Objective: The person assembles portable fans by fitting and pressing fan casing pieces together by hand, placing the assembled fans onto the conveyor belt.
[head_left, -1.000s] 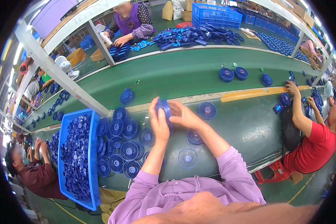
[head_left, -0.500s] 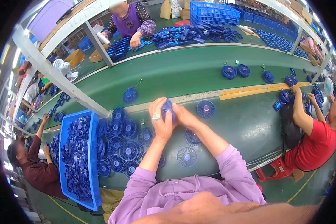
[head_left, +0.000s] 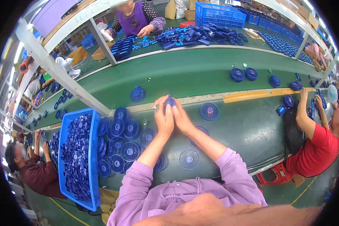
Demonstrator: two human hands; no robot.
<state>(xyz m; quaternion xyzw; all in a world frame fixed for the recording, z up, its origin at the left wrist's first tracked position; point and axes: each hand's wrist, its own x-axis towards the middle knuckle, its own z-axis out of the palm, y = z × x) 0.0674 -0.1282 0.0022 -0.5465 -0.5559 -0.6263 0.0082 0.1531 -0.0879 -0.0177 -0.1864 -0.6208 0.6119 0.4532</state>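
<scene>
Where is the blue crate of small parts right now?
In the head view, the blue crate sits left of the left hand, beside the round fan grilles.

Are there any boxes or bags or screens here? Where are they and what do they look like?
Blue tray: long plastic bin at the person's left, full of small blue parts.
Blue crate: slatted plastic basket, far top.
Cardboard boxes: brown, upper left behind the white rail.
Tan sack: top middle, beside the crate.
No screens can be made out.

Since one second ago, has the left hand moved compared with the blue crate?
Yes. The left hand has shifted to the right, away from the blue crate, and now presses against the right hand around a small blue part.
</scene>
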